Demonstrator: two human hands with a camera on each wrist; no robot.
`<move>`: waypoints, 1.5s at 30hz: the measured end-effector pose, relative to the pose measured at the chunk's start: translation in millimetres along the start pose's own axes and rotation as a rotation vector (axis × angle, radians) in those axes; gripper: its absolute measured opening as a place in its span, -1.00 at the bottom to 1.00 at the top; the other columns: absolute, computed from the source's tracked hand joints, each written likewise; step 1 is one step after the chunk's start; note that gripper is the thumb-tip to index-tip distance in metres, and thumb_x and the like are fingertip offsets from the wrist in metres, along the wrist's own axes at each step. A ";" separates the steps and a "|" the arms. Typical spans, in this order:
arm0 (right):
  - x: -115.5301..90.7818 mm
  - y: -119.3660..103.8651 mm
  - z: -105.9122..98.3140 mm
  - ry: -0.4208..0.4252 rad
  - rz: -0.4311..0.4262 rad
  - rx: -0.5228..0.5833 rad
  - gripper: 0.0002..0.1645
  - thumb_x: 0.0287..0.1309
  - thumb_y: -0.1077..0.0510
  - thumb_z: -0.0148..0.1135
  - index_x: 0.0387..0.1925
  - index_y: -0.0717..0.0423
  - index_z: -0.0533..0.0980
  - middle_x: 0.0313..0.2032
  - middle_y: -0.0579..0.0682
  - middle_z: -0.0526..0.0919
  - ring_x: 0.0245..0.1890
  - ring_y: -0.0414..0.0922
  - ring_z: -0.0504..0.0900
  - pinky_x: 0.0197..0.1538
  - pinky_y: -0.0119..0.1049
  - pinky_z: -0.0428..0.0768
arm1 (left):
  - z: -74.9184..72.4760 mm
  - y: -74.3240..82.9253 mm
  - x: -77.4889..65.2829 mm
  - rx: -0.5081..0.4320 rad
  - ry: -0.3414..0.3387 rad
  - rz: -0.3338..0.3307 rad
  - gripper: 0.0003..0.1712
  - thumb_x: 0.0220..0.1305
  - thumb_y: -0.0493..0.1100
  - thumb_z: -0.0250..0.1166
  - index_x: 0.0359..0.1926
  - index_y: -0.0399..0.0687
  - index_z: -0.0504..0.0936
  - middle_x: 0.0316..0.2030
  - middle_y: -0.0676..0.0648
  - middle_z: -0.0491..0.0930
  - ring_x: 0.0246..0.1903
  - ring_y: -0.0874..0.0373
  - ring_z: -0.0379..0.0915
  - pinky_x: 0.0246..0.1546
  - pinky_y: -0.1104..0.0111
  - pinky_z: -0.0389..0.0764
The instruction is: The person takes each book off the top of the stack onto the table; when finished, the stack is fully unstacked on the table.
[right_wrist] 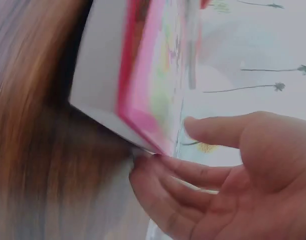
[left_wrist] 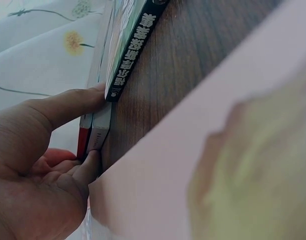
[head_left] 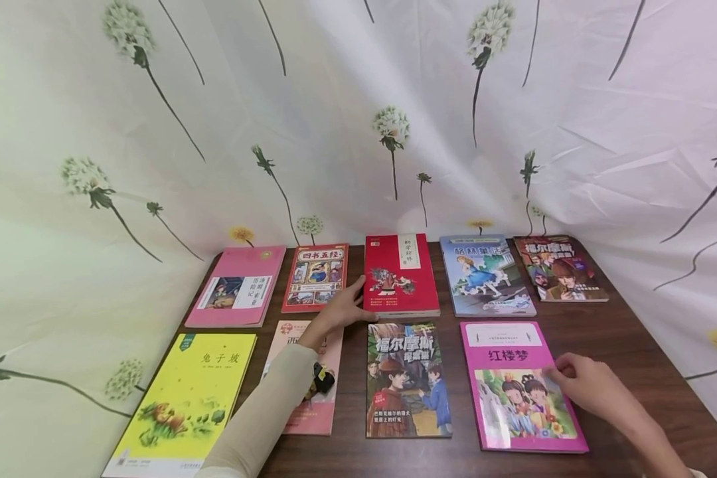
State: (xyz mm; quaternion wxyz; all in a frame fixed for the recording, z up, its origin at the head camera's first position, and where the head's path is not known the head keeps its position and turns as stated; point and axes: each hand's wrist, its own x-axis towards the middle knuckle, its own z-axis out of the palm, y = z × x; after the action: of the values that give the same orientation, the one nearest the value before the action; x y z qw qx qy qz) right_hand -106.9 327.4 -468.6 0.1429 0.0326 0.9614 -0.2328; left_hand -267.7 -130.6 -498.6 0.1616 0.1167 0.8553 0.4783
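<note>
My left hand (head_left: 342,307) rests at the lower left corner of a red book (head_left: 394,279), fingers along its left side and thumb by its bottom edge. In the left wrist view, that thumb tip is right at the corner of a black-spined book, the detective book (head_left: 406,392) lying just below the red one. At the right edge of a magenta book (head_left: 508,398) is my right hand (head_left: 591,385). Seen from the right wrist, its fingertips (right_wrist: 143,162) touch the book's edge, while the thumb stands beside the cover, apart from the fingers.
A pink book (head_left: 233,262), a comic-panel book (head_left: 317,299), a blue book (head_left: 486,275) and another detective book (head_left: 564,272) fill out the back row. In front lie a yellow book (head_left: 197,372) and a pale pink book (head_left: 311,418), partly under my left forearm. Behind the wooden table (head_left: 633,332) hangs a dandelion-print curtain (head_left: 334,99).
</note>
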 end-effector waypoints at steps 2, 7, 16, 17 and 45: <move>1.9 0.9 1.7 0.024 -0.003 -0.019 -0.42 0.44 -0.09 0.33 -0.04 0.44 0.60 -0.26 0.19 0.75 -0.24 0.06 0.71 -0.20 0.04 0.69 | -0.2 0.2 0.2 -0.001 0.005 0.000 0.27 0.27 -0.18 0.57 0.74 -0.08 -0.10 0.73 -0.15 -0.10 0.61 -0.20 0.16 0.40 0.00 0.56; 7.1 2.7 5.6 0.013 -0.005 0.007 -0.22 0.34 -0.22 0.43 0.03 0.49 0.53 -0.26 0.15 0.73 -0.25 0.00 0.70 -0.17 0.04 0.70 | -0.5 0.2 0.2 -0.007 0.003 -0.004 0.27 0.27 -0.19 0.57 0.74 -0.07 -0.11 0.73 -0.13 -0.12 0.62 -0.20 0.14 0.41 -0.01 0.55; 13.3 3.3 10.2 0.026 -0.010 0.050 -0.30 0.31 -0.11 0.47 0.05 0.48 0.52 -0.29 0.10 0.72 -0.30 -0.06 0.65 -0.26 -0.10 0.65 | -1.2 0.2 1.9 0.010 0.008 -0.004 0.27 0.26 -0.18 0.57 0.74 -0.05 -0.10 0.73 -0.11 -0.11 0.61 -0.17 0.16 0.42 0.02 0.55; 13.5 3.0 9.9 0.026 -0.008 0.053 -0.31 0.32 -0.10 0.46 0.05 0.48 0.52 -0.29 0.10 0.72 -0.30 -0.06 0.65 -0.27 -0.13 0.64 | -1.2 -0.1 2.1 0.012 0.009 -0.005 0.28 0.26 -0.18 0.58 0.74 -0.05 -0.10 0.73 -0.11 -0.10 0.62 -0.16 0.16 0.42 0.02 0.55; 40.5 -49.4 -24.6 0.161 -0.205 0.065 -0.69 0.43 0.08 0.34 -0.11 0.32 0.65 -0.31 0.12 0.76 -0.38 -0.10 0.63 -0.34 -0.23 0.59 | 1.3 -1.1 1.8 -0.009 -0.006 0.001 0.28 0.26 -0.21 0.57 0.74 -0.09 -0.12 0.73 -0.15 -0.13 0.62 -0.20 0.14 0.40 0.01 0.56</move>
State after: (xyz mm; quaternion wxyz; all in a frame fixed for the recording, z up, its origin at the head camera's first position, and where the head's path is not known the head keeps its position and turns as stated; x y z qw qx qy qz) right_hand -158.4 294.5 -437.8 0.0397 -0.0429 0.9600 -0.2739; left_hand -268.9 -129.4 -500.5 0.1648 0.1177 0.8526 0.4817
